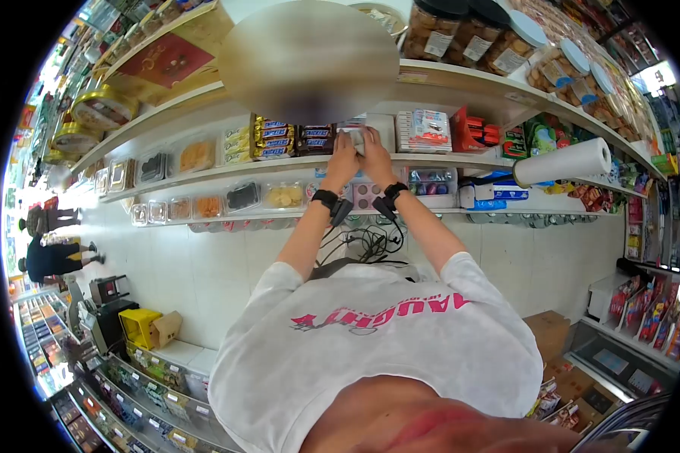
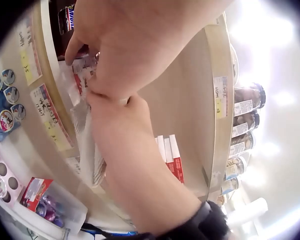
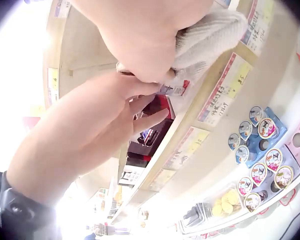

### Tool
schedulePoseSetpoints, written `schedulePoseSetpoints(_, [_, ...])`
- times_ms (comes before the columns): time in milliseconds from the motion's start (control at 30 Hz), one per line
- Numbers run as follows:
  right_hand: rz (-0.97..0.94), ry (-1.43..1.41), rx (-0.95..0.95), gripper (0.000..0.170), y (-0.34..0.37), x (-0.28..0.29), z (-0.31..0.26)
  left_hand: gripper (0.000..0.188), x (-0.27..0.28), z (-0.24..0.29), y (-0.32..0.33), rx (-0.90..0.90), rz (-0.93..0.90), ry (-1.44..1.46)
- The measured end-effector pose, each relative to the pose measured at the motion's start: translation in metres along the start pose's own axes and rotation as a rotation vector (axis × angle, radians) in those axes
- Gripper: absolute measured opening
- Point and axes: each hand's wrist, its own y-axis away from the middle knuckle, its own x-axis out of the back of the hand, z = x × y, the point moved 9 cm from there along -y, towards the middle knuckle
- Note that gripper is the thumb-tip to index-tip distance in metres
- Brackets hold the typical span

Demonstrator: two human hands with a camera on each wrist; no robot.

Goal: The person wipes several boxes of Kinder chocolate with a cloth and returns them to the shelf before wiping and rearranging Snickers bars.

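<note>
Both hands meet at the upper shelf in the head view, beside the Snickers boxes (image 1: 273, 137). My right hand (image 1: 374, 151) grips a whitish ribbed cloth (image 3: 210, 45), which hangs down past the shelf edge in the left wrist view. Close against it, my left hand (image 1: 344, 158) holds a small white-and-red packet (image 2: 83, 72) at its fingertips. Part of the packet also shows under the fingers in the right wrist view, right by the cloth. A dark open chocolate box (image 3: 152, 130) stands just beyond the left fingers. The hands cover much of the packet.
White-and-red boxes (image 1: 425, 132) stand to the right on the same shelf. Price tags (image 2: 51, 116) line its front edge. Clear tubs of snacks (image 1: 283, 195) and a pink tray (image 1: 367, 195) sit below. A white roll (image 1: 563, 162) juts out at right. Jars (image 1: 434, 30) stand above.
</note>
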Motion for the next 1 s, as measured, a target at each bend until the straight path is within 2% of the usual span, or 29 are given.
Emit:
schedulePoseSetpoints(67, [0.010,0.056,-0.013,0.064,-0.006,0.001,0.007,0.062,-0.012,-0.009,0.003,0.021,-0.015,0.013])
schedulePoseSetpoints(133, [-0.014,0.092,-0.015,0.052,-0.011,-0.010,0.021,0.060,0.001,0.003,0.009,0.043,-0.061,0.054])
schedulePoseSetpoints(200, [-0.043,0.103,-0.048,0.045,-0.012,-0.013,0.030,0.056,0.001,-0.006,0.007,-0.070,0.049,0.044])
schedulePoseSetpoints(233, [-0.060,0.104,-0.063,0.041,-0.012,-0.017,0.033,0.052,0.007,-0.003,0.007,-0.051,0.029,0.078])
schedulePoseSetpoints(333, [0.013,0.098,0.032,0.047,-0.010,-0.015,0.023,0.042,0.028,0.003,0.008,-0.041,0.006,0.123])
schedulePoseSetpoints(367, [0.040,0.069,0.013,0.043,-0.009,-0.011,0.021,0.038,0.032,0.006,0.005,-0.077,0.022,0.112])
schedulePoseSetpoints(400, [0.076,0.047,-0.011,0.039,-0.008,-0.004,0.017,0.038,0.032,0.001,0.002,-0.160,0.134,0.103])
schedulePoseSetpoints(467, [0.128,-0.029,-0.098,0.039,-0.010,-0.038,0.051,0.039,0.011,-0.021,-0.002,-0.196,0.133,0.043])
schedulePoseSetpoints(500, [-0.019,-0.059,-0.187,0.046,-0.017,-0.051,0.066,0.040,0.000,-0.023,-0.008,-0.184,0.036,0.053])
schedulePoseSetpoints(533, [0.011,-0.076,-0.205,0.048,-0.015,-0.039,0.063,0.043,-0.014,-0.028,-0.014,-0.079,-0.110,0.122])
schedulePoseSetpoints(567, [-0.054,-0.088,-0.226,0.048,-0.016,-0.030,0.060,0.046,-0.010,-0.010,-0.012,-0.099,-0.174,0.072])
schedulePoseSetpoints(600, [-0.127,-0.115,-0.237,0.048,-0.018,-0.027,0.056,0.054,-0.024,-0.021,-0.015,-0.126,-0.206,0.007])
schedulePoseSetpoints(667, [-0.096,-0.249,-0.284,0.048,-0.021,-0.028,0.069,0.064,-0.048,-0.043,-0.018,-0.081,-0.255,-0.046])
schedulePoseSetpoints(767, [-0.135,-0.363,-0.343,0.051,-0.029,-0.033,0.077,0.072,-0.055,-0.024,-0.011,0.110,-0.403,-0.164])
schedulePoseSetpoints(800, [-0.159,-0.388,-0.369,0.052,-0.030,-0.036,0.078,0.072,-0.062,-0.031,-0.014,0.090,-0.399,-0.175])
schedulePoseSetpoints(833, [-0.178,-0.419,-0.400,0.062,-0.031,-0.040,0.078,0.072,-0.075,-0.048,-0.018,0.072,-0.393,-0.187])
schedulePoseSetpoints(867, [-0.143,-0.424,-0.452,0.062,-0.030,-0.046,0.084,0.072,-0.084,-0.060,-0.018,0.056,-0.386,-0.198])
schedulePoseSetpoints(900, [-0.106,-0.429,-0.501,0.061,-0.030,-0.050,0.089,0.069,-0.078,-0.053,-0.017,-0.046,-0.296,-0.200])
schedulePoseSetpoints(1000, [-0.076,-0.476,-0.597,0.053,-0.030,-0.058,0.097,0.068,-0.072,-0.060,-0.022,0.017,-0.262,-0.009])
